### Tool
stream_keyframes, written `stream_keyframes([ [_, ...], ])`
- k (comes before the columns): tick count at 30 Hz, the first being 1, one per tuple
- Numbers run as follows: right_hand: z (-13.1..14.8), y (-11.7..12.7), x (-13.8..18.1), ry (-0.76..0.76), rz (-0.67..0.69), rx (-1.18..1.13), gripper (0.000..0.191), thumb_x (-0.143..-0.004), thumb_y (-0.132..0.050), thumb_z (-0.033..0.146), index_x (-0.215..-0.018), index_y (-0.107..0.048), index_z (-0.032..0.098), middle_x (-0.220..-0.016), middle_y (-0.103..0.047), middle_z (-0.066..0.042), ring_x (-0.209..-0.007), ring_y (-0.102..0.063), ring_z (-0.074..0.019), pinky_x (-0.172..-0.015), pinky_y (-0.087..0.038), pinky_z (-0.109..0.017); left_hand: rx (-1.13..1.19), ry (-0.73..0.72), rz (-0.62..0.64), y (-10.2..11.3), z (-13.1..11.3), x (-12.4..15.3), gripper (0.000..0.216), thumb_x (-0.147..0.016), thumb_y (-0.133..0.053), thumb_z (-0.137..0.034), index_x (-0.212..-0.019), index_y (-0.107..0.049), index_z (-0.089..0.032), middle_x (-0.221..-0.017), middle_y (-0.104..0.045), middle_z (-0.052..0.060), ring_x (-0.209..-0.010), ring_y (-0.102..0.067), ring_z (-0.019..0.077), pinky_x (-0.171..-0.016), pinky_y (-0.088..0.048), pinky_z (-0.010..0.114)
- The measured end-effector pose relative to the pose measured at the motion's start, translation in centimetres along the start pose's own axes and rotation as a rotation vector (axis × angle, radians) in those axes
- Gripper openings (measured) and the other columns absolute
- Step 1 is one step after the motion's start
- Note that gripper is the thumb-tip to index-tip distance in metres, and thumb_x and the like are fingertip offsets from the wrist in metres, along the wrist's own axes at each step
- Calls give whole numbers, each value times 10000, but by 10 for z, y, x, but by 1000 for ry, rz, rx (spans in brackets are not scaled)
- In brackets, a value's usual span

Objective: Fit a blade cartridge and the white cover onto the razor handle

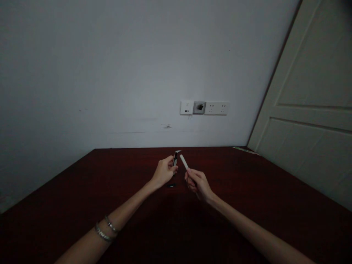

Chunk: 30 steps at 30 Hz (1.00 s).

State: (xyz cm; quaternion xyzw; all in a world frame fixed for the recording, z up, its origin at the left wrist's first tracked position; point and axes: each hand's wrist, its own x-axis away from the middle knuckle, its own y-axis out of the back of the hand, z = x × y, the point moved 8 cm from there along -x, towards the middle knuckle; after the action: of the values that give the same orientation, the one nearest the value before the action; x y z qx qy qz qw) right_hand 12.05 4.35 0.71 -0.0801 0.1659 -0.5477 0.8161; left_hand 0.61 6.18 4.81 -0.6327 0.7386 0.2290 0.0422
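Between the fingertips of my left hand (165, 170) is a small black-and-silver object (175, 160), held upright, with a thin metallic piece jutting from its top; its kind is too small to tell. My right hand (198, 182) grips a white stick-like cylinder (184, 161) by its lower end. The cylinder tilts up and to the left, its tip close to the metallic top but seemingly apart from it. Beneath my hands, a small black piece (171, 185) with a light mark lies on the dark red table (123, 205).
A pale wall (137, 73) rises behind the table and carries a row of sockets (216, 108). A light panelled door (310, 128) stands along the right side. Near the table's back right corner lies a thin printed strip (244, 150).
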Motion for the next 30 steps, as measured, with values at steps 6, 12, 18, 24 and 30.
stream_keyframes([
  [6, 3, -3, 0, 34, -28, 4, 361, -766, -560, 486, -648, -519, 147, -389, -321, 104, -293, -194, -6, -300, -109, -145, 35, -13, 24, -4, -4, 0, 150, -688, -541, -99, -833, -534, -138, -688, -590, 1, -612, -589, 127, -578, -476, 238],
  [12, 9, -8, 2, 55, -44, -48, 363, -758, -571, 487, -643, -513, 148, -390, -315, 107, -295, -171, -1, -304, -99, -148, 60, 7, 35, -6, -4, -1, 163, -694, -532, -74, -845, -533, -134, -725, -605, 10, -616, -597, 123, -581, -493, 241],
  [18, 3, -13, 7, 17, -11, -43, 359, -743, -584, 489, -640, -514, 151, -385, -323, 102, -294, -184, -6, -305, -103, -151, 167, -23, 78, -6, -12, -3, 138, -718, -537, -76, -841, -515, -133, -793, -625, 35, -718, -625, 145, -646, -507, 260],
  [24, 18, -21, 12, 57, -22, -143, 359, -727, -602, 485, -630, -505, 153, -382, -321, 103, -289, -170, -1, -307, -90, -154, 261, -17, 255, -12, -18, -1, 189, -755, -544, -106, -938, -498, -119, -790, -634, 52, -718, -633, 150, -699, -491, 289],
  [30, 18, -37, 11, -1, 23, -193, 373, -733, -591, 507, -634, -498, 159, -373, -317, 106, -277, -172, 0, -296, -97, -147, 192, -62, 279, -19, -23, 3, 184, -761, -525, -86, -942, -534, -122, -846, -633, 55, -794, -604, 144, -720, -456, 254],
])
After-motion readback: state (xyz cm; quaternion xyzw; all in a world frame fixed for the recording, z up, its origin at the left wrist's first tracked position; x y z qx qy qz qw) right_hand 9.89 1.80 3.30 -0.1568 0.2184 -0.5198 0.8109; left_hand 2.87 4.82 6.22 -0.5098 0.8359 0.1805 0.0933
